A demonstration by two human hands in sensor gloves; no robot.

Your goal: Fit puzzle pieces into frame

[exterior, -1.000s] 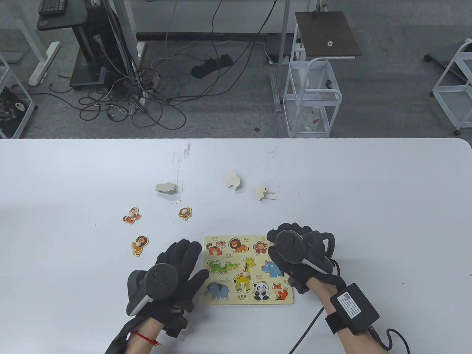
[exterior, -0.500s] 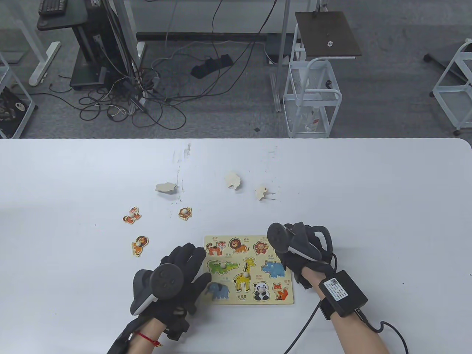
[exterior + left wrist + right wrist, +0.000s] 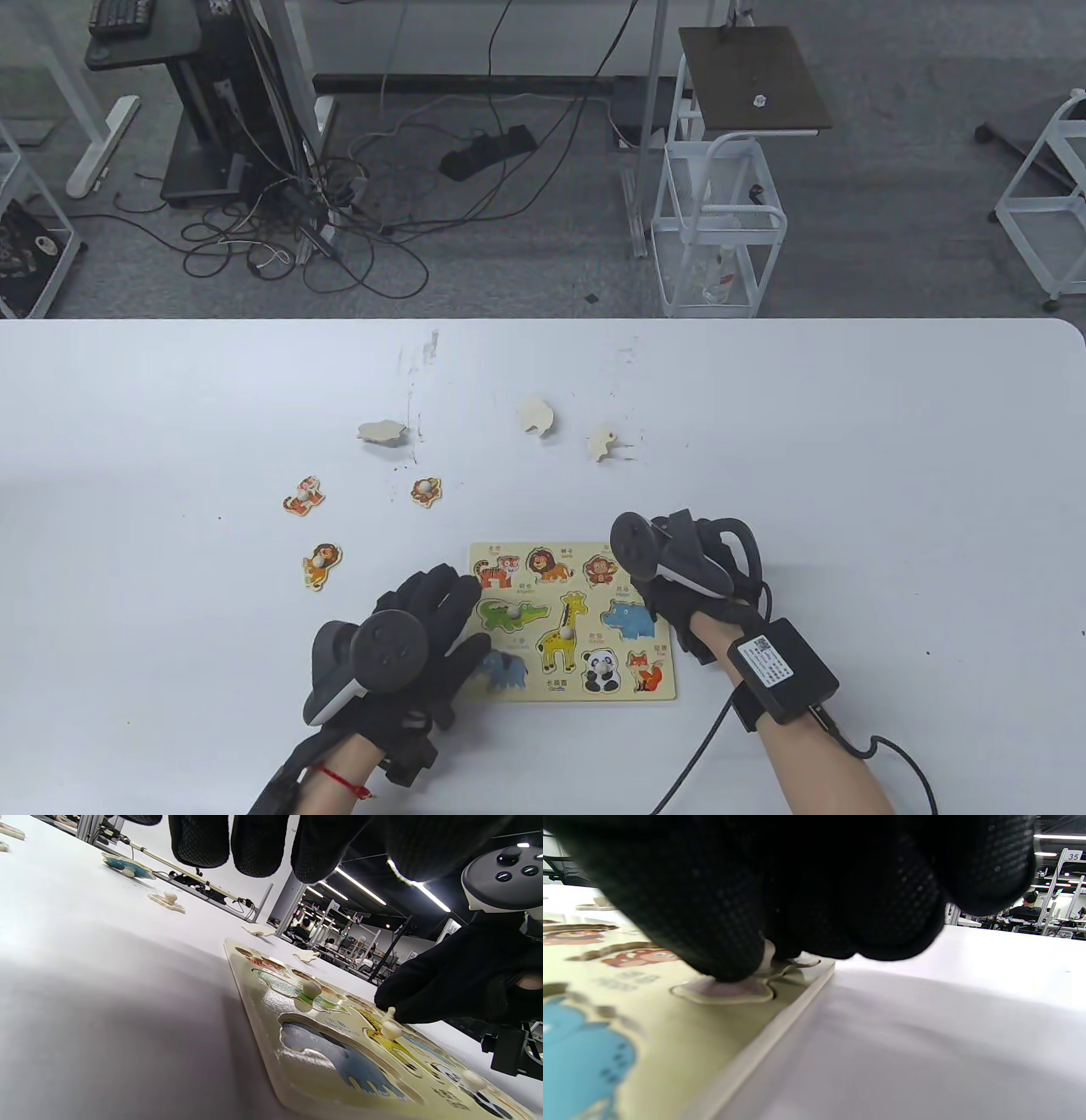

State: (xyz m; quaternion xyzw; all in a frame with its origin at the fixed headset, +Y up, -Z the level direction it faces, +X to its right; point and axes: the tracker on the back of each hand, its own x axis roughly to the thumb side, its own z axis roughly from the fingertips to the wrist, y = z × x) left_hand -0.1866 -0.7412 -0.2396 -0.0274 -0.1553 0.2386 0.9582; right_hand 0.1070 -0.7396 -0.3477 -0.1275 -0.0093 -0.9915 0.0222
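Observation:
The wooden puzzle frame (image 3: 657, 689) lies flat near the table's front. The crocodile (image 3: 505, 615), giraffe (image 3: 562, 632) and panda (image 3: 601, 669) pieces sit in it. My right hand (image 3: 670, 543) is over the frame's far right corner. In the right wrist view its fingers (image 3: 729, 942) pinch the knob of a pale piece (image 3: 725, 991) lying in the corner slot of the frame (image 3: 712, 1052). My left hand (image 3: 462, 615) rests open on the frame's left edge, thumb over the elephant slot (image 3: 509, 671). In the left wrist view its fingers (image 3: 263, 844) hang above the frame (image 3: 263, 1018).
Loose picture-side-up pieces lie left of the frame: tiger (image 3: 303, 495), monkey (image 3: 426, 491), lion (image 3: 321, 564). Three face-down pieces lie farther back (image 3: 381, 431), (image 3: 536, 415), (image 3: 602, 442). A cable (image 3: 704, 747) trails from my right wrist.
My right hand has drawn back toward the frame's far right corner and turned, uncovering the hippo slot. My left hand has slid right onto the frame's left edge.

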